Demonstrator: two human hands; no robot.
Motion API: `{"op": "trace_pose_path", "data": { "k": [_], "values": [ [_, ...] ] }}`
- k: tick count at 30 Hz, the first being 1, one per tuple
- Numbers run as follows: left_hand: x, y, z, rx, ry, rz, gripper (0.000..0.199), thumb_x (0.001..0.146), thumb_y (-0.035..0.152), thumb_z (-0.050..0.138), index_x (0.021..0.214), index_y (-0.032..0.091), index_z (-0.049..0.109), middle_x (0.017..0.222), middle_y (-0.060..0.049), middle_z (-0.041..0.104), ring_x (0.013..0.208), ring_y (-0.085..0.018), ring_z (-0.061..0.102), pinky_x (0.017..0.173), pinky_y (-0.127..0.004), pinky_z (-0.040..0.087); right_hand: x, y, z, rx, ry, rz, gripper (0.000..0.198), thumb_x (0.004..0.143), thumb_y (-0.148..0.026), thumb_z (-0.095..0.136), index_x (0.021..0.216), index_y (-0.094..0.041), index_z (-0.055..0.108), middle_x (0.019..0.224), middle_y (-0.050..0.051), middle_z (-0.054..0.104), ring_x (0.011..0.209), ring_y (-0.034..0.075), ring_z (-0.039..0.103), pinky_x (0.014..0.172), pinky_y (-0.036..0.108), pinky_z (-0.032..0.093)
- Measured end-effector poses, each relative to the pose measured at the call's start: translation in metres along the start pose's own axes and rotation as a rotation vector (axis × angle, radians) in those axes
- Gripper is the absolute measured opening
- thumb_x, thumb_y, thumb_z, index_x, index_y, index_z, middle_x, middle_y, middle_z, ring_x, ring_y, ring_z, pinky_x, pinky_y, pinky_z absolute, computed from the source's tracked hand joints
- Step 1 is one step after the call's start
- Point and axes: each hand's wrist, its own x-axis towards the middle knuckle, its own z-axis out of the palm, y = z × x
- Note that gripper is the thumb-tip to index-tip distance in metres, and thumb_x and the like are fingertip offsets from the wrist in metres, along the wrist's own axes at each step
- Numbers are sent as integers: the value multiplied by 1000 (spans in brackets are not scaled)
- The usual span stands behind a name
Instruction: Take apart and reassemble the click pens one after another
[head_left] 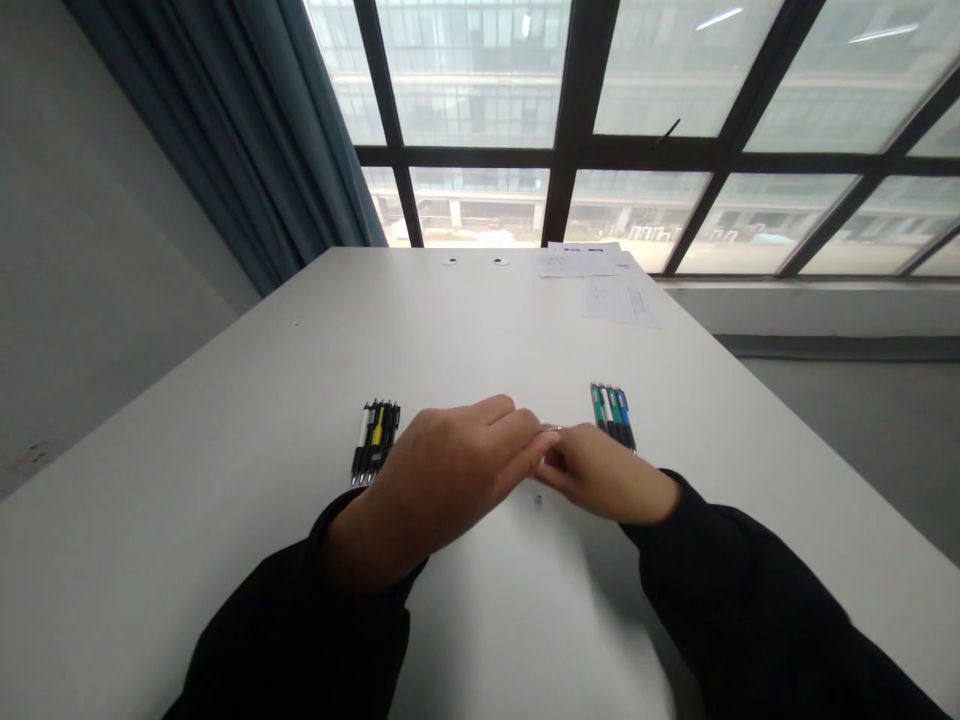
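Note:
My left hand (472,450) and my right hand (600,465) meet over the middle of the white table, fingertips pressed together. Both are closed in a pinch. A thin silvery piece (550,429) shows between their fingertips; it has a coil-like look, but it is too small to name surely. Under the hands, a tiny dark and silvery part (538,498) lies on the tabletop. Left of my left hand is a row of black pens (375,440), with white and yellow on some, partly covered by that hand. Behind my right hand lie several green, white and blue pens (613,415).
The white table (450,330) runs forward to a large window (480,80). Sheets of paper (592,270) lie at its far right corner, and two round fittings (501,261) sit near the far edge. A blue curtain (247,130) hangs at the left.

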Motion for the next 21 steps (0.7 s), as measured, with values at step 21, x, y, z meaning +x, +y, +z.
{"op": "trace_pose_path", "data": {
  "k": [21],
  "values": [
    [-1,1,0,34,-14,-18,34,104,39,40,95,20,66,75,0,62,59,-11,53,51,-25,29,-22,-27,-41,766,319,-103,15,87,-31,73,90,-17,72,77,3,71,71,14,65,68,30,57]
  ]
}}
